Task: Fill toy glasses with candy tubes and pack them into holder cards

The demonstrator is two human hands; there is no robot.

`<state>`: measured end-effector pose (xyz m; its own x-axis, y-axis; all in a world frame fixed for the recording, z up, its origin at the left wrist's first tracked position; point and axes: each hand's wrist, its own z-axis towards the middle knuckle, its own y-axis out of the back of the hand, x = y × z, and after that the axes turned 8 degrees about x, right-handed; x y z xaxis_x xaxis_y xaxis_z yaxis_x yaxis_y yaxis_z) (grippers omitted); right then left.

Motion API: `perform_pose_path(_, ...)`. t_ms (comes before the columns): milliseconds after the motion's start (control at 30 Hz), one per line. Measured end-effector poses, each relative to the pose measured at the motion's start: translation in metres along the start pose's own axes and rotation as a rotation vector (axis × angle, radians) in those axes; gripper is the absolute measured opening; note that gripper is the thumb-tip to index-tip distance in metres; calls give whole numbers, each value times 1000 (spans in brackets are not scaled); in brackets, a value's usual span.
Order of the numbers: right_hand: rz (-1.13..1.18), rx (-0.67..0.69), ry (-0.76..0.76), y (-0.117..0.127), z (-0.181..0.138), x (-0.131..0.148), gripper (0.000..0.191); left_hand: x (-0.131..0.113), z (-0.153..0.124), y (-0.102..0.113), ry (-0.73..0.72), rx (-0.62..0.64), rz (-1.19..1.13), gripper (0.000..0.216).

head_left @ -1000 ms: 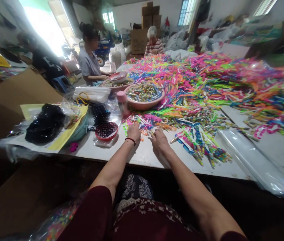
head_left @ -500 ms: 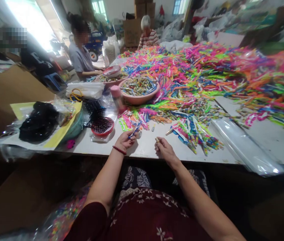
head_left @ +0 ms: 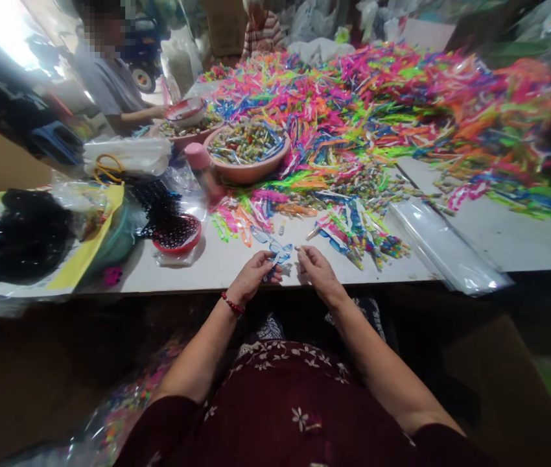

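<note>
My left hand (head_left: 255,277) pinches a blue plastic piece (head_left: 279,253) just above the near edge of the white table (head_left: 236,266). My right hand (head_left: 315,270) is close beside it, fingers curled round a small item that I cannot make out. Both hands are held together in front of my body. Beyond them lies a small heap of coloured plastic pieces (head_left: 353,230), and further back a huge pile of neon plastic strips (head_left: 382,110). A pink bowl (head_left: 249,144) filled with small wrapped bits stands behind the hands.
A red mesh basket (head_left: 177,231) and black netting (head_left: 25,233) on yellow sheets lie at the left. A clear plastic sleeve (head_left: 443,250) lies at the right. A pink bottle (head_left: 200,162) stands by the bowl. Two other people (head_left: 110,78) sit at the far end.
Both hands pulled back from the small heap toward the table edge and came together. The left hand picked up a blue piece. The view tilted down.
</note>
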<state>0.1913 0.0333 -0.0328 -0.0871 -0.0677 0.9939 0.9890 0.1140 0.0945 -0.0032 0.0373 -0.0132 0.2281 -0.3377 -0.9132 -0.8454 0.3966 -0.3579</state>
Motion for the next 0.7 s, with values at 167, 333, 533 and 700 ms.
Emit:
perform_pose_path(167, -59, -44, -40, 3, 0, 23, 50, 4, -9, -7, 32, 78, 248, 38)
perform_pose_path(333, -164, 215, -104, 10, 7, 32, 36, -5, -17, -7, 58, 165, 721, 28)
perform_pose_path(533, 145, 224, -126, 4, 0, 30, 44, -10, -20, 5, 260, 290, 332, 33)
perform_pose_path(700, 235, 125, -89, 1, -5, 24, 46, -8, -22, 9, 280, 305, 140, 40)
